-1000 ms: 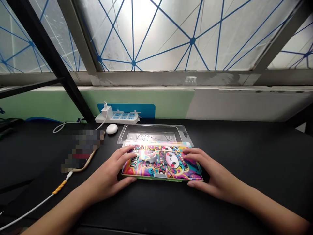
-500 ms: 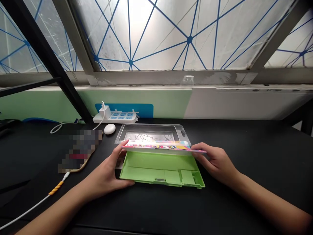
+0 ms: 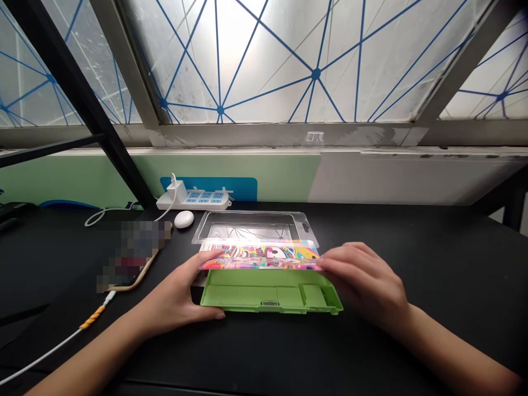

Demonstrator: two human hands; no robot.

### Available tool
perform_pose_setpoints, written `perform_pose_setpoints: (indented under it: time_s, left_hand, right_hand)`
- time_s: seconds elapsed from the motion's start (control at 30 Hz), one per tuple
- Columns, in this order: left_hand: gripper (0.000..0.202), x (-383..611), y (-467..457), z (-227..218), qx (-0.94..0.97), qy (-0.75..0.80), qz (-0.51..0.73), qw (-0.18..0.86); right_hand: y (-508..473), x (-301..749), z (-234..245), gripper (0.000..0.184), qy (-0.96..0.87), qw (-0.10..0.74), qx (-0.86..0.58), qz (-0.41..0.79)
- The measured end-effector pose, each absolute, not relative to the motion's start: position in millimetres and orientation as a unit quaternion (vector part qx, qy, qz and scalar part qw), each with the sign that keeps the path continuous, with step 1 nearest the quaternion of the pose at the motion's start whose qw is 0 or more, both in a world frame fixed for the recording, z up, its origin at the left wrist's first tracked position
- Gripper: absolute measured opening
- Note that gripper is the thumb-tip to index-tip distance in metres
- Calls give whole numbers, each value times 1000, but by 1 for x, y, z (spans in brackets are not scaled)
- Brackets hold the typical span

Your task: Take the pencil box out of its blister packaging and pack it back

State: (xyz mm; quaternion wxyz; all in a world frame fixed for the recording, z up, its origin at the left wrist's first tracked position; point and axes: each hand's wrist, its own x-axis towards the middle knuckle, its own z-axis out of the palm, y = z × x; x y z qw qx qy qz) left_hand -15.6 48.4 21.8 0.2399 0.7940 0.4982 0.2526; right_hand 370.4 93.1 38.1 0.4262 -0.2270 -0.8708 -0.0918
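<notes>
A green plastic pencil case (image 3: 256,297) lies in front of me with its shallow compartments showing. Its lid (image 3: 268,254), printed with bright cartoon figures, is raised and tilts over the rear of the case. My left hand (image 3: 185,289) grips the left end, thumb along the front edge and fingers at the lid's left side. At the lid's right corner, the fingers of my right hand (image 3: 365,280) pinch its edge. Directly behind the case is a clear plastic package tray (image 3: 251,217), partly covered by the lid.
To the left lies a blurred phone (image 3: 134,258) with a white charging cable (image 3: 49,352). A white rounded case (image 3: 183,219) sits near a power strip (image 3: 198,201) along the wall. A black metal bar (image 3: 82,93) slants across the upper left.
The lid has tipped forward and down over the case, so its printed face shows more. My right hand has turned and moved with the lid's right corner.
</notes>
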Motion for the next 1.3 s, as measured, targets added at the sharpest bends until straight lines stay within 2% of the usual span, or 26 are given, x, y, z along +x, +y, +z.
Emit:
perform_pose_setpoints:
  time_s: [0.1,0.2,0.3,0.47,0.57,0.63,0.73,0.8,0.97,1.13,1.2,1.3]
  left_hand:
    - [75,-17,51,23,796,490,257,246]
    - [66,-17,52,23,789,495,263,252]
    - [62,-15,52,24,781,508,269,244]
    - [57,-15,53,27,781,500,269,262]
    - [64,-18,51,29,804,451,265,283]
    - [66,-18,49,30,829,421,247,274]
    - [48,-13,47,32,845,417,217,256]
    - [43,-9,46,33,835,432,220,259]
    - [60,-5,46,26,803,496,229,238]
    - [55,-8,47,15,825,489,226,173]
    - [57,-9,47,14,825,490,224,172]
    - [78,-12,45,16,820,482,224,213]
  right_hand:
    - [82,370,43,28,-901,372,-171,-140]
    - [76,366,45,19,-922,324,-147,-150]
    - [76,361,43,30,-931,291,-157,-155]
    - [79,361,38,43,-921,309,-182,-154]
    - [77,365,38,48,-913,343,-181,-127]
    - [77,367,39,39,-902,374,-196,-95]
    - [82,367,38,21,-885,396,-239,-47]
    - [87,366,36,16,-878,395,-267,-30]
    - [98,362,34,11,-881,364,-301,-32]
    - [103,359,37,8,-893,319,-302,-96]
    - [102,355,40,12,-899,292,-304,-121]
    - [96,341,47,20,-903,260,-315,-130]
